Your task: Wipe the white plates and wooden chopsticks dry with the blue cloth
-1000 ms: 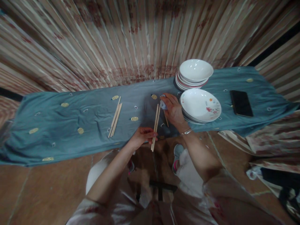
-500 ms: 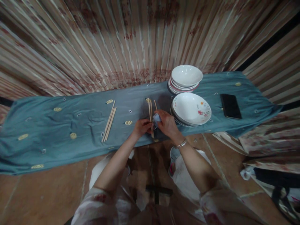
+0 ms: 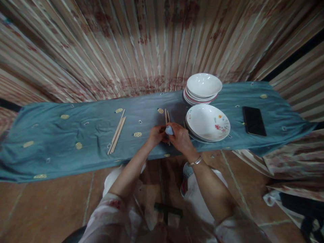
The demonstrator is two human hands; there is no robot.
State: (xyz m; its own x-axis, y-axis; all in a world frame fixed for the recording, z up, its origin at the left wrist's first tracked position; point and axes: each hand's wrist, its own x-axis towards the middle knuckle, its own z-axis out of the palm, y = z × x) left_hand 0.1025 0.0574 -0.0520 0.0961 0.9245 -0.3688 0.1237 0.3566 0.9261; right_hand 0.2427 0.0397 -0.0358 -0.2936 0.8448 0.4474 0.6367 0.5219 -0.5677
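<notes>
Both hands meet over the front middle of the cloth-covered table. Pale wooden chopsticks [image 3: 166, 115] stick out beyond the fingers and below them, pointing away from me. My left hand [image 3: 157, 134] is closed on these chopsticks from the left. My right hand [image 3: 181, 137], a silver bracelet on its wrist, is closed round a small light-blue bundle that looks like a cloth [image 3: 169, 130], pressed against the chopsticks. The fingertips of both hands are partly hidden. More chopsticks [image 3: 118, 134] lie side by side on the table to the left.
A stack of plates [image 3: 206, 123] stands close to my right hand, with a stack of white bowls [image 3: 204, 85] behind it. A black phone or tablet [image 3: 254, 120] lies farther right on the blue-green tablecloth [image 3: 96, 135]. A pleated curtain [image 3: 152, 50] hangs behind the table.
My hands have come together, the left moving right toward the blue bundle. The chopsticks between them have shifted slightly right and now show less below the hands. The view has tilted slightly.
</notes>
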